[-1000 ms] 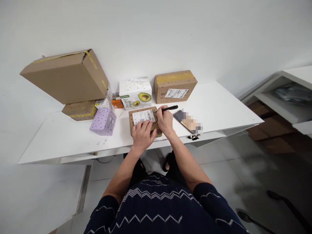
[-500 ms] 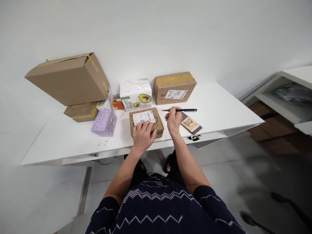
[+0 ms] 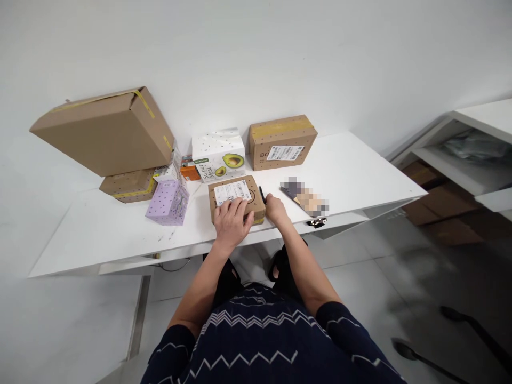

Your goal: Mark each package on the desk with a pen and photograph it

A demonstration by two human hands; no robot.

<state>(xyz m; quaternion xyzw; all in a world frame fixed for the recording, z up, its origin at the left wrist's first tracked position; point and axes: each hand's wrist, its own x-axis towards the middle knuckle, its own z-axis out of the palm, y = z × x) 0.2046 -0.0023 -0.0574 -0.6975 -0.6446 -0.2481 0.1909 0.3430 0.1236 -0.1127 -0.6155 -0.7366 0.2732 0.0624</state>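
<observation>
A small brown cardboard box (image 3: 256,198) with a white shipping label (image 3: 232,192) lies near the front edge of the white table (image 3: 344,170). My left hand (image 3: 233,225) rests on its front part, fingers spread over the top and the label's lower edge. At the box's right side is my right hand (image 3: 276,209), its fingers closed around a black pen (image 3: 262,195). The pen points up and away from me beside the box; its lower part is hidden by the hand. A phone (image 3: 306,197), partly blurred, lies to the right.
Behind stand a white avocado box (image 3: 219,154) and a taped brown box (image 3: 282,144). Left are a purple box (image 3: 168,204), an orange box (image 3: 189,169) and a large carton (image 3: 106,133) leaning over a smaller one (image 3: 130,185). A shelf (image 3: 448,165) stands at right.
My right hand has moved left and down to the box's right side, and the pen has turned from level to steep. My left hand stays on the box. The view has shifted slightly.
</observation>
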